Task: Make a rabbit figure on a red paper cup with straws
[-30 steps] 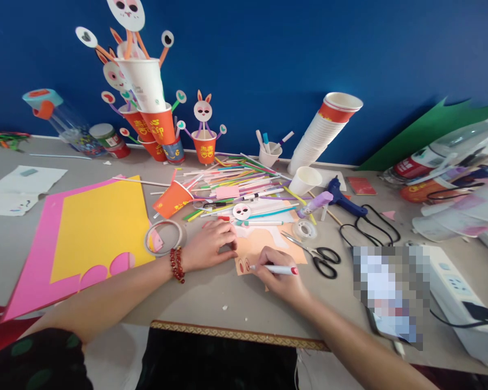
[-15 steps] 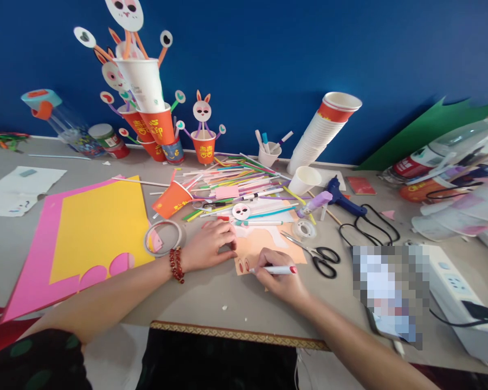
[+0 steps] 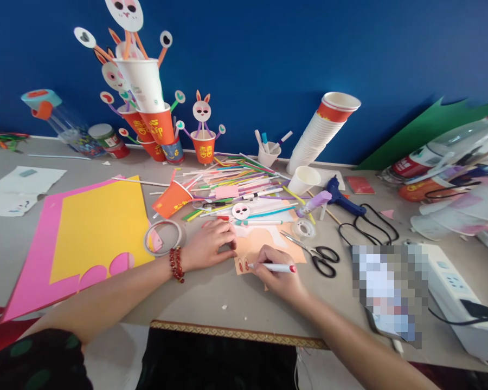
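Observation:
My right hand [image 3: 282, 281] is closed around a white marker with a red end [image 3: 280, 267]. The marker's tip meets a sheet of peach paper [image 3: 293, 250] at two small oval shapes [image 3: 243, 264] outlined in brownish red, the right one partly filled. Fingers stretched out, my left hand [image 3: 211, 244] lies flat at the paper's left edge and holds nothing. Just beyond it is a round white rabbit face [image 3: 241, 210] on the pile of sticks. Black-handled scissors [image 3: 324, 261] lie to the right, their blades over the paper's corner.
Pink and yellow sheets [image 3: 101, 227] and a tape roll [image 3: 162, 237] lie left. Behind are colored sticks [image 3: 244, 179], an orange cup [image 3: 173, 198], rabbit cups [image 3: 204, 147] and a tall cup stack [image 3: 323, 130]. A blue glue gun [image 3: 344, 201], phone [image 3: 386, 298] and power strip [image 3: 451, 281] stand right.
The marker's tip has moved very slightly up and left, and the right oval has more color inside. My left hand has stayed in place.

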Demonstrator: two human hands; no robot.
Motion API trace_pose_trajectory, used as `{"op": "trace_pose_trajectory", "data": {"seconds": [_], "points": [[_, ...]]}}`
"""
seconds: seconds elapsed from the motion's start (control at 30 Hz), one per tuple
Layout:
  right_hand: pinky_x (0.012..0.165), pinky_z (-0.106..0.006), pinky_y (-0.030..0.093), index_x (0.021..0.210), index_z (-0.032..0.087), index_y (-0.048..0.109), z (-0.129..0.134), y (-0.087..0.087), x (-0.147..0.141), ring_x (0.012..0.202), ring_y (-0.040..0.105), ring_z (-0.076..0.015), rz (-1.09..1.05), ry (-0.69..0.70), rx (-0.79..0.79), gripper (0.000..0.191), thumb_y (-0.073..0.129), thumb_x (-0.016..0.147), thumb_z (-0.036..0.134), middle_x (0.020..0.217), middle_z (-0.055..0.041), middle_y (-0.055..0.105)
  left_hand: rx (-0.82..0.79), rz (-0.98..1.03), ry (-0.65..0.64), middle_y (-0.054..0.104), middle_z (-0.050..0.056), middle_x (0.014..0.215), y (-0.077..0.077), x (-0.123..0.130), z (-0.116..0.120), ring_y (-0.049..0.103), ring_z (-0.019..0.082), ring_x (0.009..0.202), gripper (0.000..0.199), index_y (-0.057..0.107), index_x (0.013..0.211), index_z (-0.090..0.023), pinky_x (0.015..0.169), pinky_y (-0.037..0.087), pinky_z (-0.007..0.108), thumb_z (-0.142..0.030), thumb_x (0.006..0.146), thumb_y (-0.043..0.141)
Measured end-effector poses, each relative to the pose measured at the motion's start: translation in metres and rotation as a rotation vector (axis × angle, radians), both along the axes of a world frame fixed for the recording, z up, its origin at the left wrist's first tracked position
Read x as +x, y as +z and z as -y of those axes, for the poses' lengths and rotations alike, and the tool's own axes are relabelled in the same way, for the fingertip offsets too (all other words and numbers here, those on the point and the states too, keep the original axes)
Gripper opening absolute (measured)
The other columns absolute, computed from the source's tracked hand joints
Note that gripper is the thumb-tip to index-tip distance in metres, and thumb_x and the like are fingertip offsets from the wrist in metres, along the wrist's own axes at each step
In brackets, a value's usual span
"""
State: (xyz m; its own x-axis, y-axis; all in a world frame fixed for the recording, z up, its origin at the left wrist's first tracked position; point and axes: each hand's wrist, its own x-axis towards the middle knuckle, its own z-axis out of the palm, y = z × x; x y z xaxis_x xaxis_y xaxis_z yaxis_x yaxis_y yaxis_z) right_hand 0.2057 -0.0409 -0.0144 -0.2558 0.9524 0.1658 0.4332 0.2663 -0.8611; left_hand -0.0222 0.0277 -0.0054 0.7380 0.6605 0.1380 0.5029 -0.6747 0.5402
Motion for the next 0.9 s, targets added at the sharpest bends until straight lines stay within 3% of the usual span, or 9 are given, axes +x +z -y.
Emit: {"op": "trace_pose_trajectory", "data": {"seconds": [0.9], "points": [[0.051, -0.022, 0.034, 0.065, 0.022, 0.045, -0.0002, -0.0063, 0.0018, 0.051, 0.044, -0.0106, -0.012, -0.001, -0.017, 0.018, 0.055, 0.079, 0.016, 0.057, 0.0052, 0.050, -0.003, -0.004, 0.004, 0.062, 0.003, 0.104, 0.0005, 0.0004, 0.0005, 0.055, 0.022, 0.102, 0.018, 0.061, 0.087, -0.022, 0.090, 0.038, 0.036, -0.039, 0.092, 0.062]]}}
